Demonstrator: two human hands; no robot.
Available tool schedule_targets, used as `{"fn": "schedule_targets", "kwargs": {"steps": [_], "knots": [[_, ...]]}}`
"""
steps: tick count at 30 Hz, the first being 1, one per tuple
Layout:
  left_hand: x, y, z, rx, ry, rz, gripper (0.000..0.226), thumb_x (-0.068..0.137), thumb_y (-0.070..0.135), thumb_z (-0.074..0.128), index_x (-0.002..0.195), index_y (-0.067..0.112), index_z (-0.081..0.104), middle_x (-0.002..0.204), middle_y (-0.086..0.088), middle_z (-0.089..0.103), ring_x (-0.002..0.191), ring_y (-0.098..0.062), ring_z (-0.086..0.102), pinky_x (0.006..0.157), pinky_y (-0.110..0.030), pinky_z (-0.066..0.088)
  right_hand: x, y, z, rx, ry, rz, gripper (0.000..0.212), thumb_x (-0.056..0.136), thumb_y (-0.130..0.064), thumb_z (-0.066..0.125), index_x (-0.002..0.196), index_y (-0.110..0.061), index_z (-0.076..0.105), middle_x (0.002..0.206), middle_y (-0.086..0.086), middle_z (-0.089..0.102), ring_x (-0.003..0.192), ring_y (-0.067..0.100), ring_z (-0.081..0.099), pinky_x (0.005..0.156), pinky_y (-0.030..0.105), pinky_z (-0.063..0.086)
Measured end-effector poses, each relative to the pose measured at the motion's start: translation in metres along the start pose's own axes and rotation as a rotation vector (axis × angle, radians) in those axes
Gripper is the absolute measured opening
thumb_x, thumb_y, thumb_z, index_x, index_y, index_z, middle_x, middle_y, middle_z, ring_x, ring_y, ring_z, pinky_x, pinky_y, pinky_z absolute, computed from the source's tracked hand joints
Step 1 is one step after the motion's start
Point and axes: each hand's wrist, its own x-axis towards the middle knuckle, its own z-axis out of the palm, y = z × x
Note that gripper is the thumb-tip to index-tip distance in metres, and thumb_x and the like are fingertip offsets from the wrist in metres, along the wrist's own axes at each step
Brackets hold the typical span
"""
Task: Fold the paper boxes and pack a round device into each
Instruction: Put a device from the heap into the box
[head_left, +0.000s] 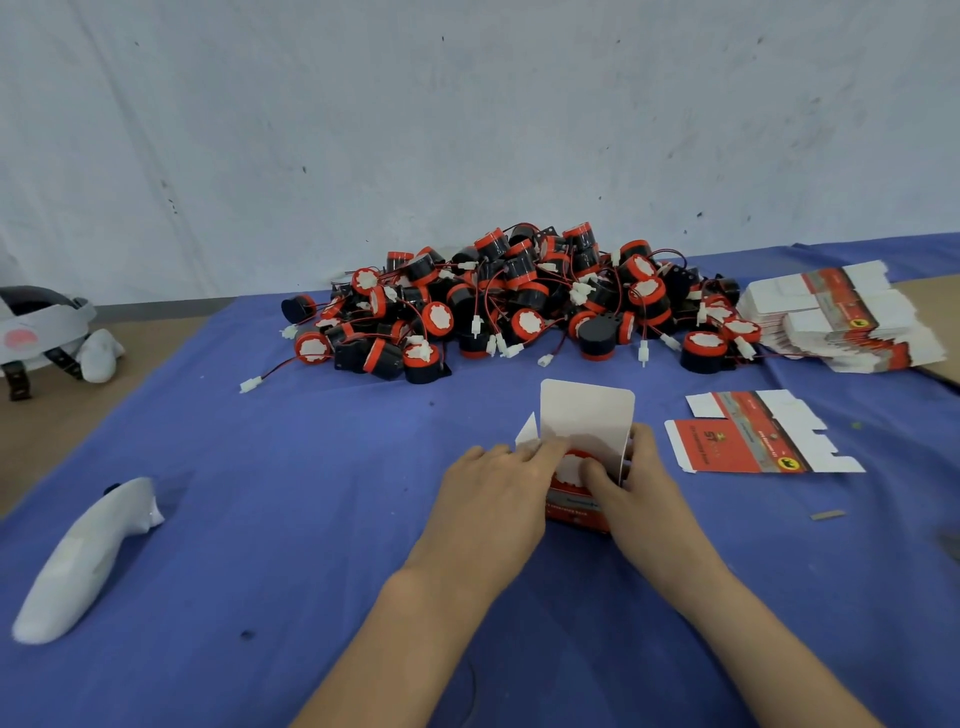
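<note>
The paper box (576, 512) stands on the bench's blue cloth (311, 467) near the middle of the near edge. Its white lid flap is upright and a round device (570, 466) sits inside. Both forearms reach in from the near edge and meet at it. The left hand (498, 488) grips the box's left side, fingers curled over a side flap. The right hand (636, 480) wraps the right side, thumb on the device. Just right lies a flat box blank (753, 441). Behind is the pile of round devices (519, 301), and a stack of flat boxes (841, 317) sits at the far right. A white controller (88, 556) lies toward the left edge.
</note>
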Motion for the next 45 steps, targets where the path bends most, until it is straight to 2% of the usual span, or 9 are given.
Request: {"fn": "schedule_targets", "kwargs": {"steps": [5,9,13,21,27,33,37,43,45], "knots": [[-0.006,0.001,-0.002,-0.020,-0.021,0.040,0.050,0.093,0.013,0.049,0.140,0.028,0.041,0.115,0.007,0.064,0.080,-0.018,0.059,0.064,-0.028,0.036,-0.001,0.000,0.000,0.000,0.008,0.006,0.025,0.100,-0.023,0.056,0.102,-0.044,0.044,0.107,-0.021,0.062,0.092,-0.005,0.063,0.061,0.011,0.050],[-0.010,0.000,-0.007,-0.041,0.000,0.005,0.033,0.092,0.014,0.059,0.123,0.025,0.057,0.098,0.007,0.060,0.075,-0.013,0.057,0.059,-0.027,0.049,-0.001,0.000,-0.001,-0.004,0.013,0.002,0.024,0.099,-0.023,0.057,0.101,-0.043,0.044,0.105,-0.020,0.063,0.091,-0.003,0.063,0.063,0.014,0.050],[-0.013,-0.001,-0.008,-0.038,-0.023,0.003,0.030,0.097,0.020,0.054,0.126,0.025,0.058,0.093,0.009,0.067,0.072,-0.013,0.062,0.060,-0.031,0.051,0.000,0.000,0.000,0.006,0.012,0.007,0.024,0.100,-0.024,0.058,0.103,-0.042,0.043,0.106,-0.022,0.061,0.090,-0.005,0.063,0.059,0.010,0.050],[-0.011,0.009,-0.008,0.070,-0.064,0.020,0.034,0.091,0.019,0.059,0.125,0.025,0.059,0.089,0.009,0.069,0.053,-0.014,0.058,0.044,-0.027,0.031,-0.002,0.000,0.000,-0.032,0.016,0.000,0.022,0.099,-0.026,0.058,0.102,-0.042,0.044,0.104,-0.023,0.062,0.091,-0.006,0.062,0.062,0.013,0.048],[-0.013,0.012,-0.016,0.100,-0.055,0.013,0.036,0.084,0.016,0.067,0.117,0.026,0.062,0.058,0.009,0.058,0.037,-0.014,0.042,0.039,-0.025,0.020,-0.001,0.000,-0.001,-0.060,0.024,-0.002,0.021,0.100,-0.027,0.058,0.100,-0.043,0.043,0.101,-0.025,0.061,0.089,-0.006,0.062,0.061,0.012,0.046],[-0.016,0.016,-0.009,0.089,-0.069,0.012,0.041,0.089,0.017,0.054,0.130,0.024,0.051,0.081,0.005,0.064,0.041,-0.020,0.038,0.043,-0.027,0.023,-0.001,0.000,0.003,-0.058,0.030,-0.018,0.018,0.100,-0.031,0.058,0.102,-0.040,0.043,0.103,-0.027,0.059,0.093,-0.004,0.061,0.066,0.017,0.045],[-0.013,0.006,-0.012,-0.141,-0.077,-0.110,0.038,0.099,0.019,0.036,0.134,0.033,0.036,0.079,0.008,0.056,0.059,-0.019,0.052,0.051,-0.032,0.034,-0.001,0.001,0.001,-0.058,0.034,-0.021,0.018,0.099,-0.026,0.058,0.101,-0.038,0.044,0.104,-0.023,0.061,0.095,0.000,0.062,0.068,0.019,0.046],[-0.014,-0.003,-0.029,-0.273,0.163,-0.119,0.032,0.097,0.024,0.032,0.122,0.025,0.053,0.111,0.010,0.058,0.057,-0.012,0.049,0.043,-0.032,0.040,-0.003,0.000,0.001,-0.065,0.045,-0.079,0.022,0.098,-0.025,0.059,0.102,-0.042,0.046,0.098,-0.025,0.064,0.092,-0.009,0.061,0.065,0.012,0.045],[-0.013,-0.009,-0.028,-0.365,0.226,-0.219,0.025,0.099,0.021,0.038,0.120,0.026,0.052,0.117,0.012,0.056,0.069,-0.009,0.053,0.051,-0.035,0.047,-0.005,-0.001,0.001,-0.072,0.052,-0.135,0.028,0.098,-0.023,0.058,0.103,-0.047,0.045,0.101,-0.032,0.061,0.096,-0.011,0.058,0.067,0.010,0.046]]}}
